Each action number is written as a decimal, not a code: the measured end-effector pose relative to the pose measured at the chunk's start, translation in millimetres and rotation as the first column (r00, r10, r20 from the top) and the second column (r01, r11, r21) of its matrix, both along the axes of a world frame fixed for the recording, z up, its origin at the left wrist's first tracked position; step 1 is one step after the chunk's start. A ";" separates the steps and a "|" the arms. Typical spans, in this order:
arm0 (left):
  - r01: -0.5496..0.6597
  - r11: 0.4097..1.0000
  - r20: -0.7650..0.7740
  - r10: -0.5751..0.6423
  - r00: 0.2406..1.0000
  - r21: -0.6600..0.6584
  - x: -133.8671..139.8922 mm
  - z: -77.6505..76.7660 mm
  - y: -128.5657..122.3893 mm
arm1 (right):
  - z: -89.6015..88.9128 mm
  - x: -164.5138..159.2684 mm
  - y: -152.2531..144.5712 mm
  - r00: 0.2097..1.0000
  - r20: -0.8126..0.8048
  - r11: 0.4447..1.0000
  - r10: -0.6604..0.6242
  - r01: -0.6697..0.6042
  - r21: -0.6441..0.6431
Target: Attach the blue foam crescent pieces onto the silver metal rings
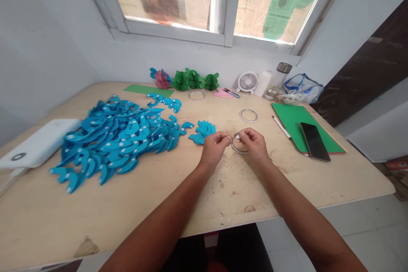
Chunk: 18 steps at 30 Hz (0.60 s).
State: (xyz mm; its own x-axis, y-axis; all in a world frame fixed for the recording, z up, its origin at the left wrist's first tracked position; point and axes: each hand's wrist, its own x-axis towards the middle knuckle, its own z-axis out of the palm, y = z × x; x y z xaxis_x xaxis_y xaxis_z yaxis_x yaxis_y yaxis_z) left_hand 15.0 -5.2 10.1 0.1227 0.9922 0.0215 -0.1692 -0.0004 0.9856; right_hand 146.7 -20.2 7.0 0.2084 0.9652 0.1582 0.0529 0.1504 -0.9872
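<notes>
Between my hands is a thin ring-shaped roll of narrow tape (pixel 239 151), held low over the table. My right hand (pixel 256 146) grips its right side between thumb and fingers, and a small white bit shows by the thumb. At the roll's upper left edge, my left hand (pixel 215 148) is closed in a pinch; whether a tape end lies in the fingertips is too small to tell. Just beyond my left hand sits a small cluster of blue curved pieces (pixel 204 131). A large heap of similar blue pieces (pixel 117 134) with white patches spreads to the left.
Two more thin rings (pixel 248 121) (pixel 196 100) lie farther back. Green paper ornaments (pixel 194 79), a small fan (pixel 247 82) and a bottle (pixel 279 80) line the wall. At right, a phone (pixel 315 141) rests on a green sheet (pixel 296 123); a white power bank (pixel 41 141) is left.
</notes>
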 end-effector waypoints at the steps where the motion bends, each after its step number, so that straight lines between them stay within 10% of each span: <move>1: 0.014 1.000 -0.003 -0.014 1.000 0.000 0.3 -0.1 0.1 | -0.3 0.2 -0.1 1.000 0.001 1.000 0.014 -0.014 0.001; 18: 0.047 0.997 -0.145 -0.037 0.989 0.067 -0.6 -1.1 -0.8 | 0.0 -2.0 -0.5 0.992 0.116 0.998 0.059 -0.060 0.006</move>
